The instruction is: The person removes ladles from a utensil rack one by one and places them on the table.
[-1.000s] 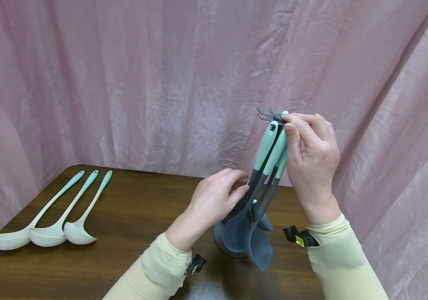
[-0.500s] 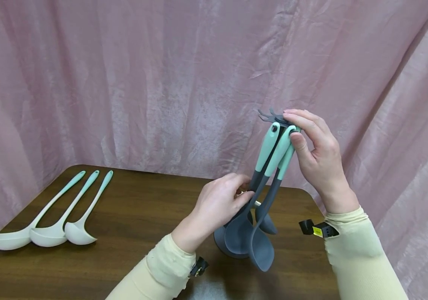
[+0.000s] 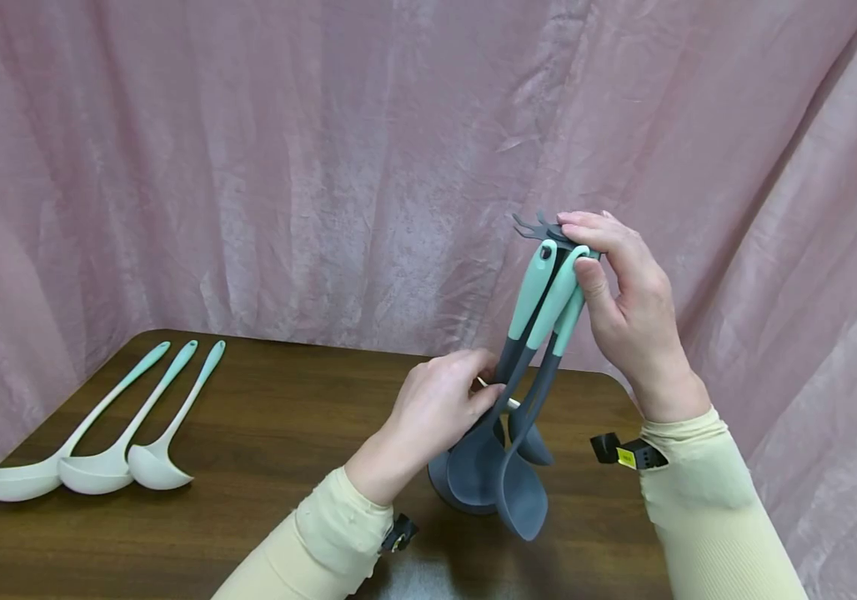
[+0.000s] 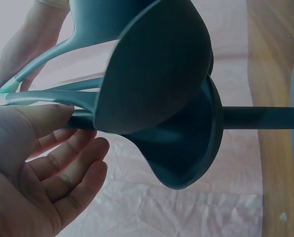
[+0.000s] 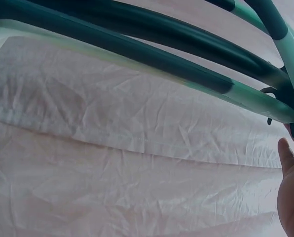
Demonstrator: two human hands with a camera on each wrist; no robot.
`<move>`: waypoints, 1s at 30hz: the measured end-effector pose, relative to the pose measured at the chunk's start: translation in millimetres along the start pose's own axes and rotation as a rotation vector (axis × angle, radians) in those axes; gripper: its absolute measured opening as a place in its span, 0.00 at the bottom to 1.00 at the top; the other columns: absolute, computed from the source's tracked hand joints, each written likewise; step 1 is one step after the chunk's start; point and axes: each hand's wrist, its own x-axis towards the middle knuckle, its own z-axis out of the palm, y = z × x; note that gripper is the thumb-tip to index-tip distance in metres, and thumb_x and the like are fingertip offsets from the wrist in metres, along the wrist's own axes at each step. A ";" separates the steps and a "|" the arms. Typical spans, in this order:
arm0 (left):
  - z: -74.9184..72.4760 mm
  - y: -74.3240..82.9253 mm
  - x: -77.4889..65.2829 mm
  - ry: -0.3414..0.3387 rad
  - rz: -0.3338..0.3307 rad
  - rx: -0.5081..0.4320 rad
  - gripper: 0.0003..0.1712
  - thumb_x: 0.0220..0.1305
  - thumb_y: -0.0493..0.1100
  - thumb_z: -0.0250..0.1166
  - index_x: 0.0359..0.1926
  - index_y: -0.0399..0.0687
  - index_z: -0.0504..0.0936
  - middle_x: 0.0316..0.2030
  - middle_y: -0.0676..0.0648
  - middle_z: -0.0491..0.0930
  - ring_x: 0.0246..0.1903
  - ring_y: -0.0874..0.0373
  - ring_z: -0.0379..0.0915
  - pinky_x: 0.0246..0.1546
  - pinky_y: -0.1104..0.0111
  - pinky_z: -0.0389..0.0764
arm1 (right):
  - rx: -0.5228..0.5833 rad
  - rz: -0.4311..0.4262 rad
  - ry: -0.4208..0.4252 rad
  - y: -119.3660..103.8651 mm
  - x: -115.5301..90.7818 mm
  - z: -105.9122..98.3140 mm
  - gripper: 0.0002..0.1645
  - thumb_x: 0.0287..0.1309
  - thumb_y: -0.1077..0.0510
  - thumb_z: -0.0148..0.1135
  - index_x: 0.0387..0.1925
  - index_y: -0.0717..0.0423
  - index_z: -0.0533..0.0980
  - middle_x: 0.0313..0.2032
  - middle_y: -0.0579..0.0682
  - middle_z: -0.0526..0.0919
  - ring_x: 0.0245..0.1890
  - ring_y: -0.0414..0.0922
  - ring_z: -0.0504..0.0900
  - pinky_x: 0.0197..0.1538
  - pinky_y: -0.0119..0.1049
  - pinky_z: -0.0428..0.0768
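Note:
Dark grey utensils with mint handles hang from a utensil stand, whose hooked top (image 3: 552, 233) leans right. Among them are a ladle (image 3: 522, 500) and another deep bowl (image 3: 477, 471) beside it. My left hand (image 3: 439, 400) pinches the stand's pole below the handles; in the left wrist view its thumb (image 4: 51, 118) lies across the dark stem, and the other fingers curve loosely. My right hand (image 3: 631, 308) rests its extended fingers on the stand's top. Its thumb is at the tip of a mint handle (image 3: 559, 287). The right wrist view catches only part of this hand at its edge.
On the left of the brown table (image 3: 286, 417) lie three cream ladles (image 3: 158, 467) with mint handle ends, side by side. The stand's round base (image 3: 447, 492) is partly behind the hanging bowls. A pink curtain (image 3: 398, 167) surrounds the table's back and sides.
My right hand has let go of its pinch near a handle tip, and its fingers have spread over the stand's top. The left hand has moved slightly right and closed on the pole.

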 end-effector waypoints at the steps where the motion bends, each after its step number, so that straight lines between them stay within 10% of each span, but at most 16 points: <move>1: 0.0 -0.1 0.0 -0.001 -0.001 -0.001 0.08 0.62 0.48 0.73 0.38 0.58 0.82 0.34 0.61 0.83 0.33 0.69 0.81 0.28 0.72 0.75 | -0.004 0.001 0.005 -0.4 0.1 0.2 0.33 0.75 0.43 0.51 0.51 0.74 0.78 0.52 0.69 0.81 0.57 0.63 0.77 0.70 0.52 0.63; 30: -28.4 -15.1 1.1 0.069 -0.030 0.083 0.08 0.63 0.43 0.73 0.36 0.60 0.81 0.27 0.64 0.76 0.21 0.68 0.69 0.20 0.69 0.70 | -0.024 0.075 0.110 -5.7 -6.5 7.2 0.30 0.74 0.44 0.53 0.51 0.70 0.81 0.51 0.66 0.82 0.59 0.56 0.76 0.66 0.49 0.67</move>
